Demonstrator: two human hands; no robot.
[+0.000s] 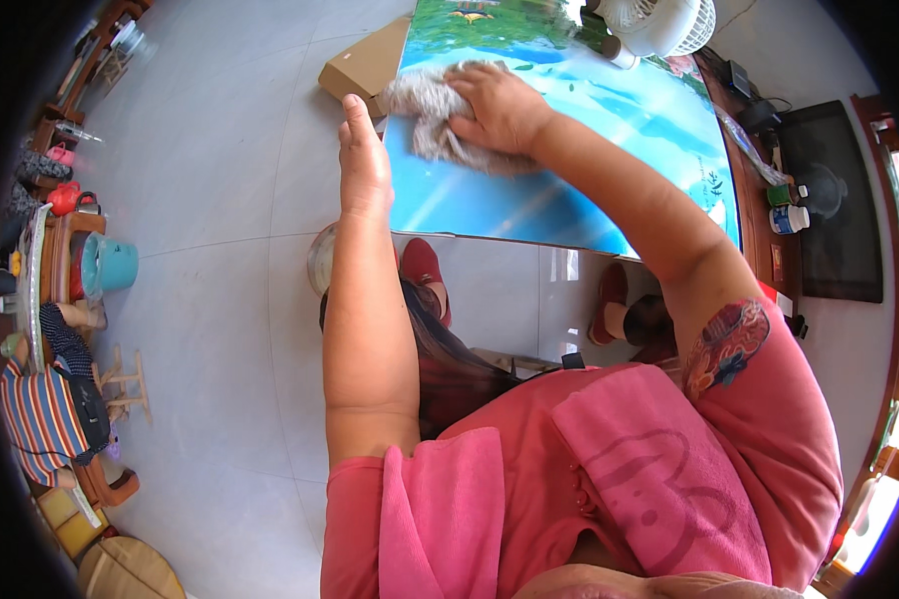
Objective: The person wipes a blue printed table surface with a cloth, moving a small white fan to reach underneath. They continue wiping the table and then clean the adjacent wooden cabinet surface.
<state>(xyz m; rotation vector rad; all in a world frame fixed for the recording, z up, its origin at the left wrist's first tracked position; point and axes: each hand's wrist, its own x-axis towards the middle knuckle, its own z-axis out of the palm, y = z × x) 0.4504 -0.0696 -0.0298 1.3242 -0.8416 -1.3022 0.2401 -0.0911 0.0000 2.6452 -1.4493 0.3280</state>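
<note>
"Who is pictured, and with what?"

"A person in a pink top [529, 499] leans over a table [509, 205] covered in blue scenery. At 12 o'clock, the right hand [499, 108] holds a grey cloth [435, 110] against the tabletop, fingers and thumb bent over the fabric. The cloth lies at the table's left edge."

"And the other hand?"

"The left hand [365, 160], between 11 and 12 o'clock, is open and stretched out just beside the cloth (seen nearly edge-on, so how far the fingers spread cannot be told)."

"What containers share the scene?"

"Just beyond that hand, between 11 and 12, sits a brown cardboard box [365, 62]; its contents are out of sight. At 9 o'clock stands a blue bin [115, 263], apparently lined with a bag, what it holds unclear. Between 2 and 3, a white bottle [791, 221] stands beside a dark green jar [784, 196] on a wooden surface [757, 245]; neither lets its contents show."

"Anything else in view?"

"A white fan [659, 25] at 1 o'clock, at the table's far end, and another person in a striped top [42, 424], between 8 and 9."
</note>
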